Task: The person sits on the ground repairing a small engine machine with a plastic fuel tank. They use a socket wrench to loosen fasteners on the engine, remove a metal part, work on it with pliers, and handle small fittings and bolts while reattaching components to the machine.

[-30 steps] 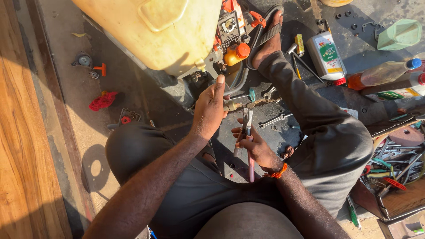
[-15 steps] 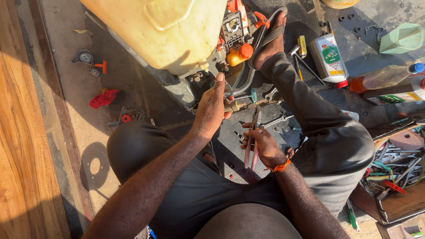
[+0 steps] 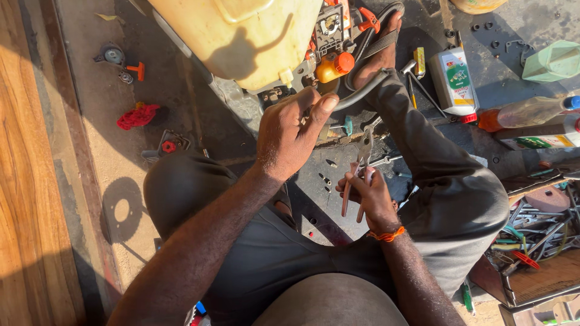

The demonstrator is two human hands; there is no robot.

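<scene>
Two hands raised: left hand (image 3: 290,130) grip pinching, apparently, hose (image 3: 362,90); right hand (image 3: 371,196) clasping pliers (image 3: 360,169).

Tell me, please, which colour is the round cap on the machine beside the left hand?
The round cap is orange-red, sitting on a yellow-orange fitting just above the left hand; the head view shows it.

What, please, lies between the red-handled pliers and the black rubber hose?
In the head view, only dark floor with small loose screws separates pliers and hose.
</scene>
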